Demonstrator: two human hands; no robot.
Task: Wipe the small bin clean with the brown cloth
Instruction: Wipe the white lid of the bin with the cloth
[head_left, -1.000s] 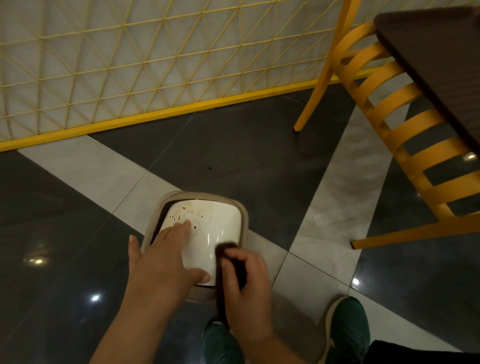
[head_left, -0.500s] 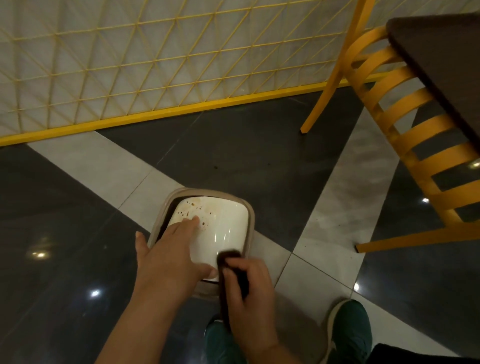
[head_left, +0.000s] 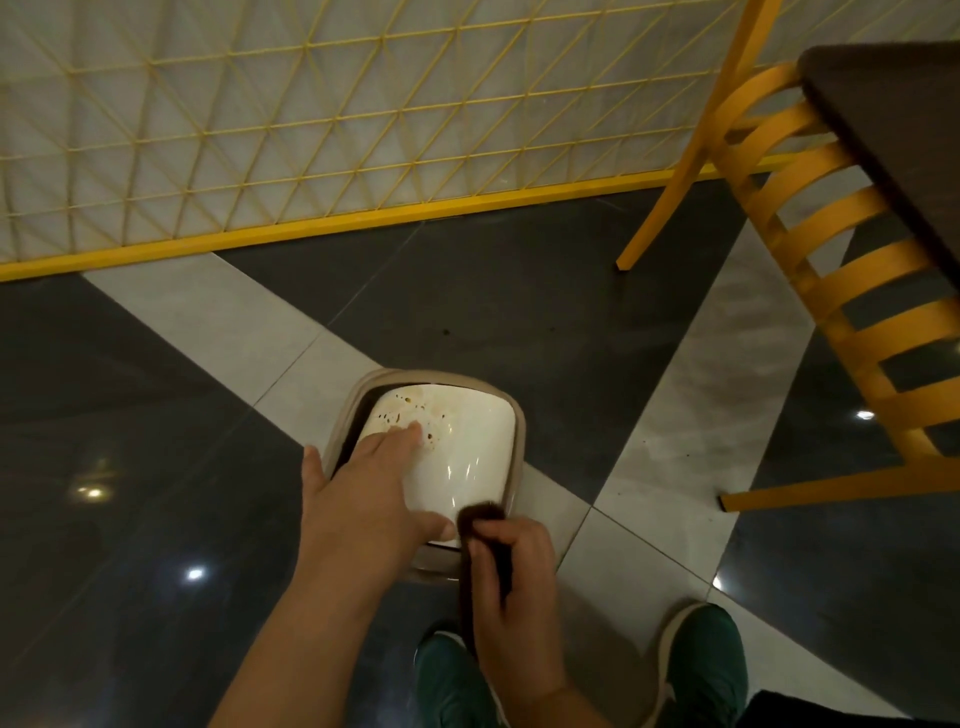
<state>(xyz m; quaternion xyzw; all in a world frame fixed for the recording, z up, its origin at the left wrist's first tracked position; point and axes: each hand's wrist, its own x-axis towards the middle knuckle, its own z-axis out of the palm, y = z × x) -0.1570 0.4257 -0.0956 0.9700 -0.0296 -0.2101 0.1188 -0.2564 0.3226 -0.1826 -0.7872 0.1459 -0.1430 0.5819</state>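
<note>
Down at the near edge of the small bin (head_left: 457, 457), the right hand (head_left: 511, 587) has its fingers (head_left: 524, 540) curled tight round the brown cloth (head_left: 480, 519), whose dark top end pokes out above the knuckles and touches the near right corner of the white lid; the rest of the cloth hangs down out of the fist. Just beside it, the left hand (head_left: 371, 499) lies flat on the lid with its fingers (head_left: 402, 434) straight, their tips reaching a patch of brown spots near the far end, and the thumb stretched toward the cloth. That lid is glossy white, set in a beige rim. It stands on the floor (head_left: 519, 312) of dark and pale tiles, between the person's green shoes (head_left: 701, 670) and a wall with a yellow lattice (head_left: 311, 104). To the right, well apart, stands a yellow chair (head_left: 841, 270) pushed against a dark table (head_left: 904, 119).
</note>
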